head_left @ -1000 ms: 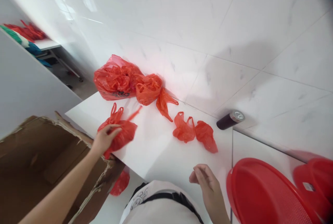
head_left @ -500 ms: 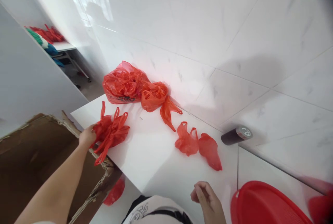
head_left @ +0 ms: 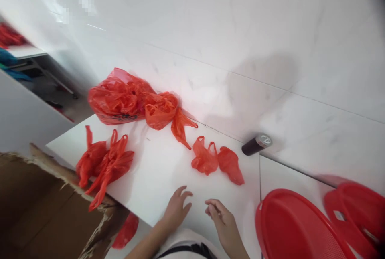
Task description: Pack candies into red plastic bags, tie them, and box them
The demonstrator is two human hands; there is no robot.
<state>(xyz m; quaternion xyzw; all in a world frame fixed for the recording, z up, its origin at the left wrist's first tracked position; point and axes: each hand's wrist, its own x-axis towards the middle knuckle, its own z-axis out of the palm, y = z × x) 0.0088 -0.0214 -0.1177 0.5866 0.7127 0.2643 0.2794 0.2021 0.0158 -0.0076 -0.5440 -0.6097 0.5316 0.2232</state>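
My left hand (head_left: 177, 207) hovers over the near part of the white table (head_left: 159, 162), its fingers spread and holding nothing. Beside it, my right hand (head_left: 221, 219) is loosely curled, with a gap between thumb and fingers and nothing visible in it. Ahead of my hands lie a red plastic bag (head_left: 205, 156) with its handles up and another crumpled red bag (head_left: 231, 165). On the left, a bunch of red plastic bags (head_left: 105, 162) rests at the table edge, partly over the cardboard box (head_left: 51, 170).
Against the wall sit a large stuffed red bag (head_left: 120, 94), a smaller bundled bag (head_left: 161, 110) and a flat red bag (head_left: 182, 126). A dark can (head_left: 254, 145) stands farther right. Red plastic baskets (head_left: 294, 223) fill the right side. Another red bag (head_left: 126, 231) shows below the table edge.
My left hand has let go of the bunch of red bags on the left and moved right, near my right hand. The view has shifted to the right.
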